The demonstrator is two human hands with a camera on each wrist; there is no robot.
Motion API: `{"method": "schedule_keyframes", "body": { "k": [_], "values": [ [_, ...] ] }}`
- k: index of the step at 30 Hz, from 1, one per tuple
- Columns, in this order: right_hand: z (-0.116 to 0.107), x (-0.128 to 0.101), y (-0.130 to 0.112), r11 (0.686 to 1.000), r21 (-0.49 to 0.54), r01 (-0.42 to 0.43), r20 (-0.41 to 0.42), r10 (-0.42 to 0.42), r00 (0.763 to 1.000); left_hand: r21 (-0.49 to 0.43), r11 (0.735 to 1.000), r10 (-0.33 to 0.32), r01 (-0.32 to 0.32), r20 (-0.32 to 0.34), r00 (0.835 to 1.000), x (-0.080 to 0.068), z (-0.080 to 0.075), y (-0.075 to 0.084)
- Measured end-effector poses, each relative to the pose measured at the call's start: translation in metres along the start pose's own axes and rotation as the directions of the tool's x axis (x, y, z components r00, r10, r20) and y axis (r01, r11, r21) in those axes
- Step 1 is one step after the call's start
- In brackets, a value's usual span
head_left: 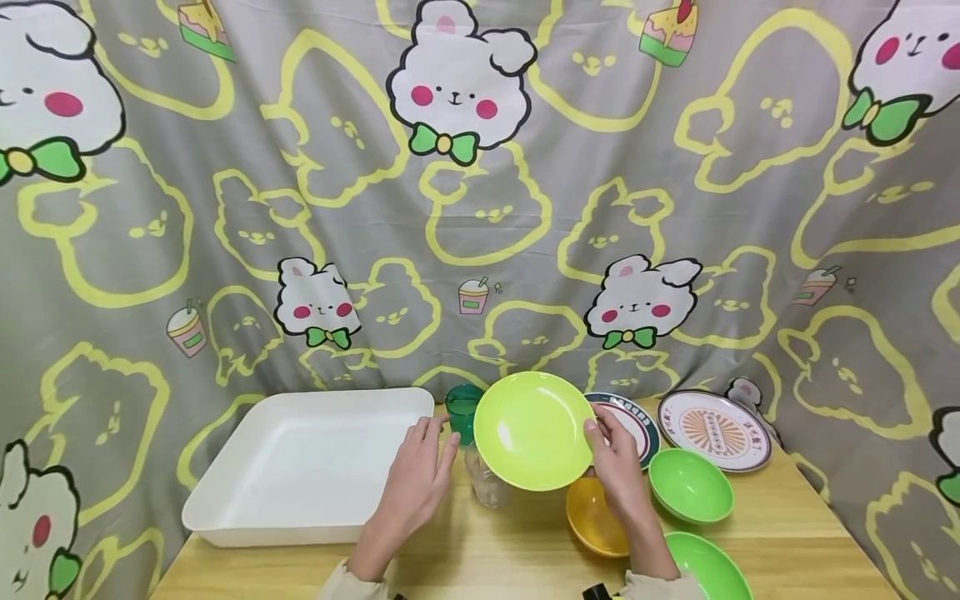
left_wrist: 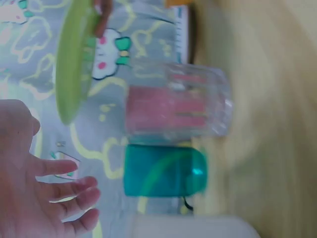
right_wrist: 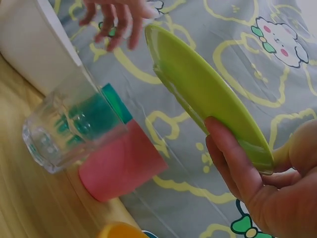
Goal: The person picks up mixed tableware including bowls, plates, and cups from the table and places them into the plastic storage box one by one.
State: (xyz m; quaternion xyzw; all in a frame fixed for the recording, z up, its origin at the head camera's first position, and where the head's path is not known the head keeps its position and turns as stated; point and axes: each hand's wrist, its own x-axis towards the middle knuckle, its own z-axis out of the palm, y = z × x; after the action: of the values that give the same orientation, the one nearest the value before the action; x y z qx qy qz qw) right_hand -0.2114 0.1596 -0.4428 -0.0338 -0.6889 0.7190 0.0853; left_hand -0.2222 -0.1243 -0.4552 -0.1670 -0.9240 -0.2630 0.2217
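We see the pink cup [right_wrist: 124, 163] hidden behind the lime plate [head_left: 534, 430] in head view; left-wrist view is blurred.

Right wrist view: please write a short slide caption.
Right hand grips a lime-green plastic plate above a clear glass tumbler.

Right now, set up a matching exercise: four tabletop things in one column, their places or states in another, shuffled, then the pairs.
Things:
1. lime plate
2. white tray
3. clear glass
4. orange bowl

Places:
A. on the table's left side
B. held tilted in the right hand
C. beside the teal cup
D. under the right wrist, near the green bowl

Pairs: 1-B, 2-A, 3-C, 4-D
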Motion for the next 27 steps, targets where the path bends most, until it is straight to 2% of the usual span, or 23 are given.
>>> {"method": "schedule_keyframes", "body": {
  "k": [2, 4, 8, 10, 15, 18, 21, 27],
  "values": [
    [0.003, -0.001, 0.002, 1.000, 0.024, -0.006, 0.013, 0.005, 1.000, -0.101, 0.995, -0.022, 0.025, 0.026, 0.999, 0.004, 0.000, 0.005],
    [0.006, -0.002, 0.004, 0.999, 0.050, -0.011, 0.027, 0.009, 1.000, -0.203, 0.978, -0.036, 0.048, 0.061, 0.997, 0.007, 0.001, 0.007],
    [0.009, -0.003, 0.006, 0.996, 0.086, -0.017, 0.048, 0.012, 0.999, -0.377, 0.922, -0.047, 0.092, 0.128, 0.991, 0.014, 0.001, 0.010],
    [0.011, -0.002, 0.007, 0.996, 0.090, -0.015, 0.053, 0.011, 0.999, -0.450, 0.884, -0.059, 0.125, 0.159, 0.986, 0.017, 0.001, 0.011],
    [0.017, -0.001, 0.011, 0.996, 0.093, -0.011, 0.068, 0.005, 0.998, -0.552, 0.804, -0.110, 0.221, 0.226, 0.968, 0.019, -0.001, 0.011],
    [0.021, -0.001, 0.012, 0.995, 0.098, -0.013, 0.069, 0.007, 0.998, -0.594, 0.762, -0.116, 0.257, 0.265, 0.957, 0.018, -0.002, 0.010],
    [0.023, -0.002, 0.011, 0.996, 0.091, -0.009, 0.061, 0.003, 0.998, -0.651, 0.708, -0.113, 0.274, 0.279, 0.954, 0.018, -0.002, 0.010],
    [0.024, -0.003, 0.010, 0.999, 0.044, 0.003, 0.063, -0.006, 0.998, -0.715, 0.625, -0.151, 0.312, 0.282, 0.948, 0.018, -0.001, 0.009]
  ]
}}
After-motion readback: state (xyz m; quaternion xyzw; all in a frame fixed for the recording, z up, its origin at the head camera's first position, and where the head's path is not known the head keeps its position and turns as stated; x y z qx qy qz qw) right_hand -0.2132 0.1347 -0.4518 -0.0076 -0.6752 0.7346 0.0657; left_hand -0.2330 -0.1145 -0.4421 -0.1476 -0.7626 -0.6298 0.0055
